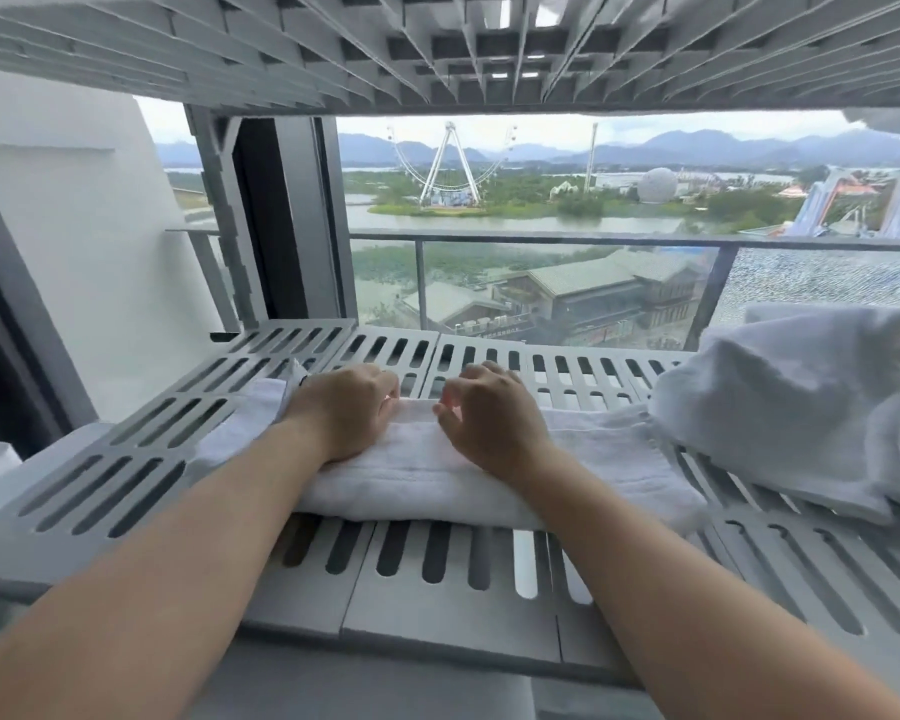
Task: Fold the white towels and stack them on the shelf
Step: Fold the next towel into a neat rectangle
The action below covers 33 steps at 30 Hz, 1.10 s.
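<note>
head view looks along two bare forearms onto a grey slotted shelf with another slotted shelf close overhead. a folded white towel lies across the middle of the shelf as a long flat band, its left end reaching past the left wrist and its right end running toward the loose towels heaped at the right side of the same shelf.

the left hand rests palm down on the towel with its fingers curled over the far edge; it presses rather than grips, and nothing is pinched in it. the right hand sits just beside it, heel on the cloth, fingers bent and slightly lifted at the far edge, also holding nothing that can be seen. whether any fingertip is tucked under the fold cannot be told from here.

both hands lie near the middle of the band, most likely to flatten the fold and square its far edge so the towel sits level and can take others on top. the slots would let a loose corner sag through, which may be why the cloth is kept in a tidy strip.

judging by the rumpled heap to the right, touching or nearly touching the folded towel's end, most of the folding is not yet done. behind the shelf a balcony railing and a distant ferris wheel show outside.
</note>
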{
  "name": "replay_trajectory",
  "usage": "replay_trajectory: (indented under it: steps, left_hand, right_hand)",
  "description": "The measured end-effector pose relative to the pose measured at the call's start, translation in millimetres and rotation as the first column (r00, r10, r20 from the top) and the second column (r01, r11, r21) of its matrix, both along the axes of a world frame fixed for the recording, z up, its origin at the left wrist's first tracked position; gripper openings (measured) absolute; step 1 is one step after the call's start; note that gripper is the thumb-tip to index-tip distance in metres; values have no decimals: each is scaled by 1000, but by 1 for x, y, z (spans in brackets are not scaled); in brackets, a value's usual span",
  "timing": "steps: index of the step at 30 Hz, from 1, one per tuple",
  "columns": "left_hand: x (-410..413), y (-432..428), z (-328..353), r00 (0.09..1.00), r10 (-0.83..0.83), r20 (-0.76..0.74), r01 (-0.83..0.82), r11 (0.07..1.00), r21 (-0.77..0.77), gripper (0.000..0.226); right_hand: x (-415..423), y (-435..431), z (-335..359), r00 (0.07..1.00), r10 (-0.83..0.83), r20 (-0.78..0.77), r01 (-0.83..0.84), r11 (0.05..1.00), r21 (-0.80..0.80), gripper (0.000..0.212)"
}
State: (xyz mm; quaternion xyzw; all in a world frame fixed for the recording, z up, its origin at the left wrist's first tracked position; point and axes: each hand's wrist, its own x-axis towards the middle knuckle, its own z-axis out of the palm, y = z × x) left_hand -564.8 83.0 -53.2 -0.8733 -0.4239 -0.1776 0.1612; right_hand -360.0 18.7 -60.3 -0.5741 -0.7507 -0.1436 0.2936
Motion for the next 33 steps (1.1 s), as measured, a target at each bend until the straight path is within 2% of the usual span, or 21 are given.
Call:
replay_trajectory:
  steps: [3,5,7,13,17,20,22,23,26,28,31,33]
  left_hand:
    - [-31,7,5,988,-100,-116,108,993,58,20]
    - [-54,16,10,985,-80,-153,94,992,85,17]
    - [-77,26,13,990,-53,-132,60,997,47,17]
    - [-113,50,0,980,-41,196,63,992,-108,15]
    - [-121,63,-9,878,4,479,132,959,-249,16]
    - [-120,70,-11,850,26,527,167,935,-314,18]
    - [-121,75,-9,820,65,568,179,914,-363,20]
    - [-121,76,-8,792,91,604,194,900,-390,21]
    - [-126,76,-7,707,139,693,258,862,-436,23]
    - [-129,73,-8,644,180,743,285,845,-452,24]
    - [-133,67,-8,545,251,800,243,866,-437,23]
    - [-138,60,-8,531,277,801,181,886,-426,16]
  right_hand:
    - [-35,14,6,996,83,39,-80,993,-89,21]
    - [-62,25,9,988,137,73,-122,975,-186,20]
    - [-88,34,12,984,168,54,-150,957,-249,21]
    - [-138,52,4,989,147,16,-137,950,-281,20]
    - [-145,50,-1,972,227,-56,-233,941,-245,18]
    - [-150,46,-5,951,293,-101,-309,915,-259,24]
    - [-156,45,-4,940,285,-186,-327,907,-266,11]
    - [-159,47,-3,935,258,-243,-321,908,-271,18]
    - [-166,57,-1,928,96,-361,-210,934,-291,47]
    - [-171,67,-1,924,-28,-380,-100,945,-312,56]
    - [-178,73,-5,929,-90,-360,-21,956,-293,58]
    - [-180,72,-10,941,-64,-331,-26,966,-259,48]
